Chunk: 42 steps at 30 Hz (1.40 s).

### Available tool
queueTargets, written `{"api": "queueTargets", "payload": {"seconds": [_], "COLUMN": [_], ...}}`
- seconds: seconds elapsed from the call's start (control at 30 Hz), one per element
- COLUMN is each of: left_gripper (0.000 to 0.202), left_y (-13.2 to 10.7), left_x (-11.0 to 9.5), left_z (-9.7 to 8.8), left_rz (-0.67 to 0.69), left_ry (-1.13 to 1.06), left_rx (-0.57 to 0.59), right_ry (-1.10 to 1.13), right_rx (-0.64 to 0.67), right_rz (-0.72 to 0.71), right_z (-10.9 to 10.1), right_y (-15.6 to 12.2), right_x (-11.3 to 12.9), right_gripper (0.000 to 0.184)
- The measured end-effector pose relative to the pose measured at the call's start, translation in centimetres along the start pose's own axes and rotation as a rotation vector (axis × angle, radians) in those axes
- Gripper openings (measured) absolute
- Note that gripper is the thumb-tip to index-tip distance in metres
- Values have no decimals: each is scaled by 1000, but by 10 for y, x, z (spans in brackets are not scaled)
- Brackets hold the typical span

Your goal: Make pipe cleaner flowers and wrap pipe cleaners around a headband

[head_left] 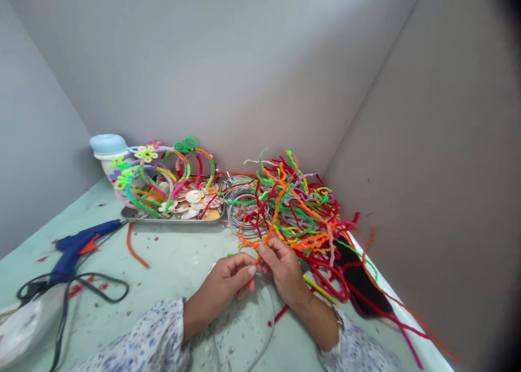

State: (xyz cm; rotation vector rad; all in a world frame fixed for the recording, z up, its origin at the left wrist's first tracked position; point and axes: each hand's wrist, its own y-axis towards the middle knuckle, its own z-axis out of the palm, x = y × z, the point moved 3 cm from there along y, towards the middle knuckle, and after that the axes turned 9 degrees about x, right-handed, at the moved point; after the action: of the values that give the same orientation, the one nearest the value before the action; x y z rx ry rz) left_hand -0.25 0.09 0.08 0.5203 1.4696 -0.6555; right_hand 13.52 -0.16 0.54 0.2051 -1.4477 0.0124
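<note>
My left hand [228, 282] and my right hand [283, 269] meet at the middle of the pale green table [175, 258]. Both are closed in a pinch on an orange pipe cleaner [264, 236] that runs up from my fingers into a big tangled pile of pipe cleaners [293, 209] in red, green, orange and pink. A thin wire hoop [268, 317] lies on the table under my wrists; whether my fingers also touch it is hidden.
A metal tray [175, 217] with shells and finished pipe-cleaner headbands stands at the back left, a coil of wire [242, 203] beside it. A blue glue gun [77, 247] with a black cord lies left. Grey walls close in behind and right; a black object [358, 279] lies at right.
</note>
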Motion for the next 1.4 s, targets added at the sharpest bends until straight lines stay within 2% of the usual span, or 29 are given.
{"api": "queueTargets", "payload": {"seconds": [0.2,0.43,0.7,0.83,1.07,1.2,1.27,1.4], "left_gripper": [23,18,19,22,27,29,28,29], "left_y": [1,3,-2,-4,-5,-3,-2,-2], "left_x": [2,1,-5,-6,-3,-1,-1,1], "left_z": [-2,-2,2,2,3,0,-1,-2], "left_rz": [-29,-1,44,32,6,7,23,51], "left_ry": [28,120,346,374,245,142,107,82], "left_rx": [-62,-78,-194,-198,-100,-105,-101,-75], "right_ry": [-38,-106,-159,-120,-6,131,138,93], "right_rx": [-45,-102,-179,-122,-90,67,142,159], "right_rz": [-6,-30,-26,-26,-19,-24,-10,18], "right_z": [-3,-5,-10,-8,-8,-2,1,2], "right_y": [-1,-1,-2,0,1,1,0,-1], "right_x": [-3,-3,-6,-3,-8,-8,-7,-6], "right_gripper": [32,34,36,35,32,19,23,21]}}
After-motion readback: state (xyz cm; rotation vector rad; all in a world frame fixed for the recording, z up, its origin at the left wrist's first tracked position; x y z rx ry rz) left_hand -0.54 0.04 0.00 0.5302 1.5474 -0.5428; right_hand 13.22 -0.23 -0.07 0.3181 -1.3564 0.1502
